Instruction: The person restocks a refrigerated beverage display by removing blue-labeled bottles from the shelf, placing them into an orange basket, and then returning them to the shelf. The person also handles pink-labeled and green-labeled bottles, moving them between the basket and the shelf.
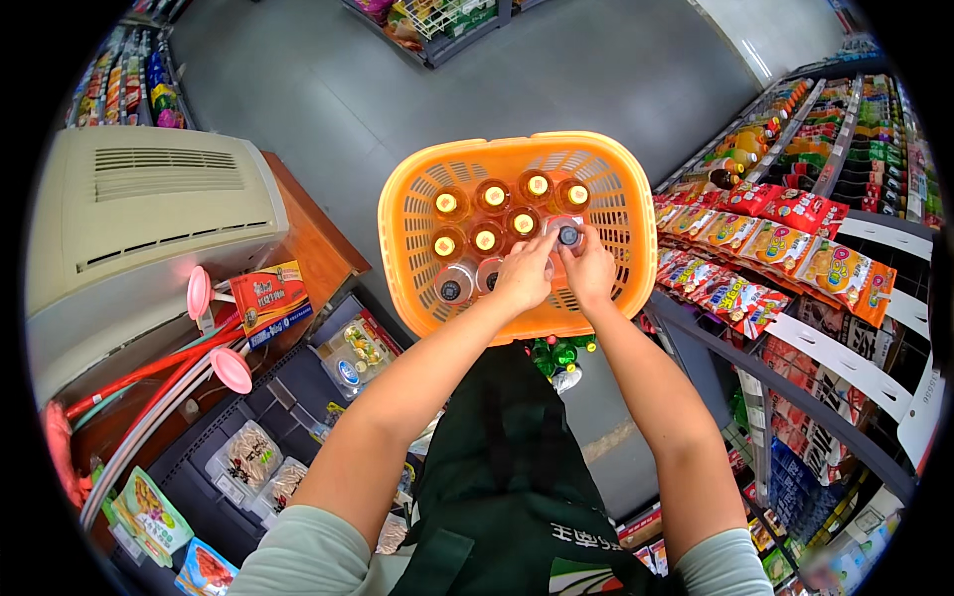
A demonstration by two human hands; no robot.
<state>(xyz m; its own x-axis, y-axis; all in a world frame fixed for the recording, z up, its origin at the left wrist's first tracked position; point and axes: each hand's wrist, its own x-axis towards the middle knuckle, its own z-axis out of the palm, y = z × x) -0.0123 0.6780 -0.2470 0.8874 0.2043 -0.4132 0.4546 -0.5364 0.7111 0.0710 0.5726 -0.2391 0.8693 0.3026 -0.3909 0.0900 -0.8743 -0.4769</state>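
Before me is an orange plastic basket (518, 333) with slotted sides. Several amber bottles (485, 240) with yellow caps stand upright in it. In its near left part are a clear bottle with a black cap (450, 290) and another dark-capped bottle (490, 281), partly behind my left hand. My right hand (590, 270) grips a clear dark-capped bottle (568, 235) at the basket's right side, thumb and fingers around its upper part. Against that bottle's left side rests the index finger of my left hand (526, 274); its other fingers are partly hidden.
Shelves of bottled drinks (809, 160) and snack packets (753, 242) stand close on the right. At left are a beige appliance (171, 186), pink plungers (231, 370) and packaged food (253, 454). Green bottles (555, 354) lie below the basket. A display rack (455, 33) stands ahead.
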